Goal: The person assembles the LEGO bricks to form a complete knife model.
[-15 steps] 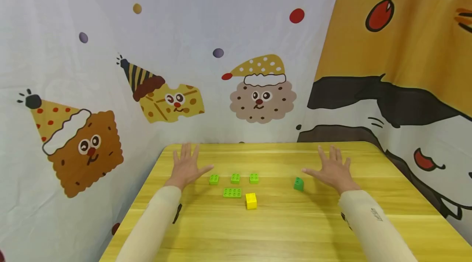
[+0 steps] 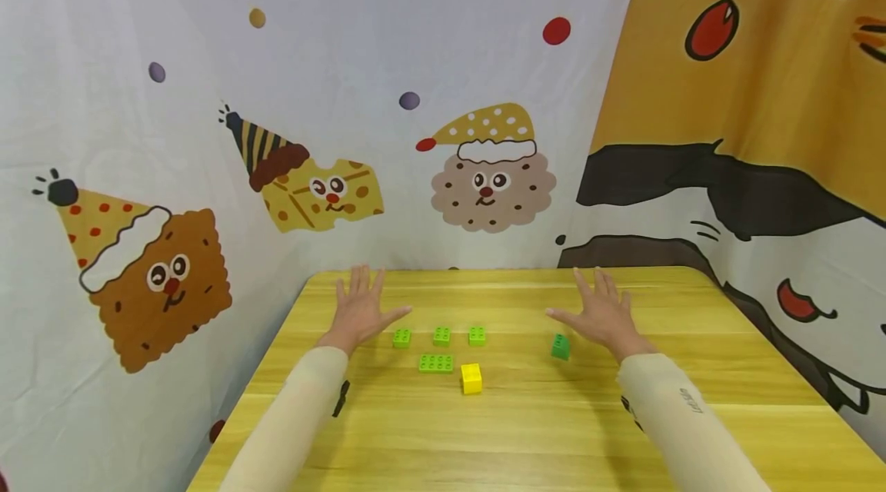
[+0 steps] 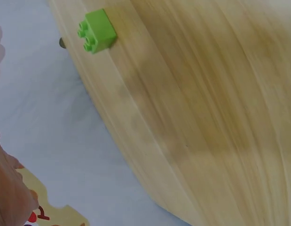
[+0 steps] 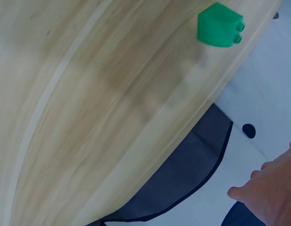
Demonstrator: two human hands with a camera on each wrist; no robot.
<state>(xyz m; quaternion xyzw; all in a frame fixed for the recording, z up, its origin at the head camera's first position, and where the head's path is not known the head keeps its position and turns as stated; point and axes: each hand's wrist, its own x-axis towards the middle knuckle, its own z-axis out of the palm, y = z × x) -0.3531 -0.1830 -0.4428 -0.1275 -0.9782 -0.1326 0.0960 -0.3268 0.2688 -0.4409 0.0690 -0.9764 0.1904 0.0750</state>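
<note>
My left hand (image 2: 358, 314) is held over the left of the table with fingers spread and nothing in it. Its thumb points toward a small light-green toy brick (image 2: 401, 337). Two more such bricks, a middle one (image 2: 441, 336) and a right one (image 2: 477, 335), stand in the same row. In front of them lie a longer light-green brick (image 2: 436, 364) and a yellow block (image 2: 471, 379). My right hand (image 2: 604, 315), also spread and holding nothing, is nearest to a dark-green brick (image 2: 561, 347) with a curved side, which shows in the right wrist view too.
The bricks lie on a wood-grain table (image 2: 526, 438) with rounded back corners. Behind it hangs a white cloth (image 2: 332, 31) printed with cartoon snacks, and an orange printed part (image 2: 782, 92) is at the right.
Both hands have moved inward, the left one slightly to the right and the right one to the left, closer to the dark-green brick. The bricks have stayed in place.
</note>
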